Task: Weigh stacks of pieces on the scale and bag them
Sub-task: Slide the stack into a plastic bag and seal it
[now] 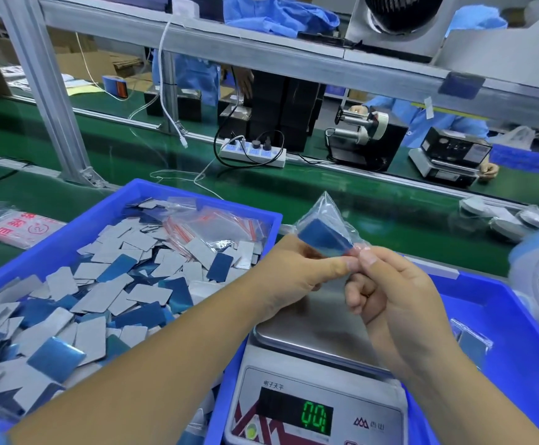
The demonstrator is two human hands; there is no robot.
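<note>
Hands meet above the scale [313,335], both pinching the mouth of a small clear bag [329,216] that holds a blue stack of pieces [324,237]. Left hand [297,271] and right hand [393,284] touch at the fingertips. Scale display shows green zeros. Blue tray [139,191] of loose pieces lies to the left

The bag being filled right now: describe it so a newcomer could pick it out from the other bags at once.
Start at the scale at bottom centre with its green digits. Just above its steel pan, the left hand and right hand pinch a small clear bag between them. Unlike the empty red-striped bags lying in the blue bin, it holds a blue stack of pieces.
</note>
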